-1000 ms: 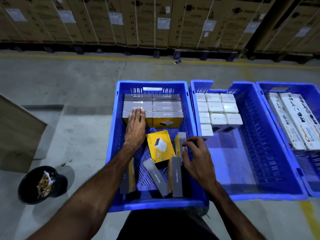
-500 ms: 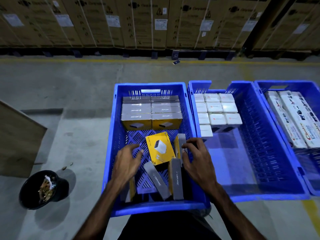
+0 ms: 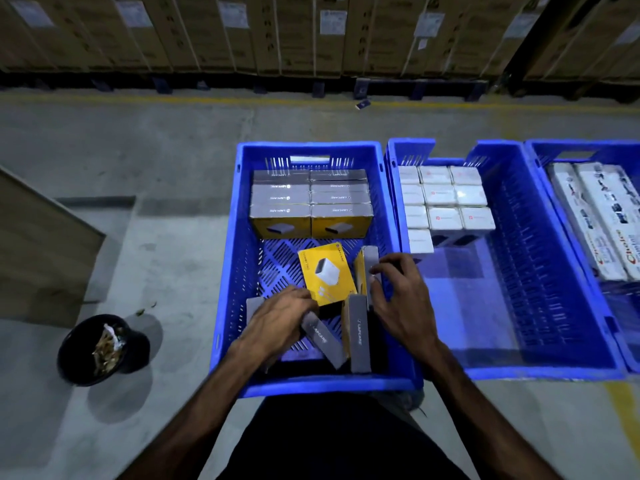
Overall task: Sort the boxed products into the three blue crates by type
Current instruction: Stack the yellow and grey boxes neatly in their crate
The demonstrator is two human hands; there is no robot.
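At the centre of the frame, both hands reach into the left blue crate (image 3: 313, 148). The left hand (image 3: 277, 322) lies with curled fingers over a grey-topped box (image 3: 323, 339) among the loose ones; whether it grips it I cannot tell. The right hand (image 3: 403, 301) pinches an upright yellow-and-grey box (image 3: 367, 263) beside a tilted yellow box (image 3: 327, 273). Stacked boxes (image 3: 311, 204) fill the crate's far end. White boxes (image 3: 446, 206) sit in the middle crate (image 3: 540, 370); long white boxes (image 3: 604, 220) lie in the right-edge crate (image 3: 588, 147)
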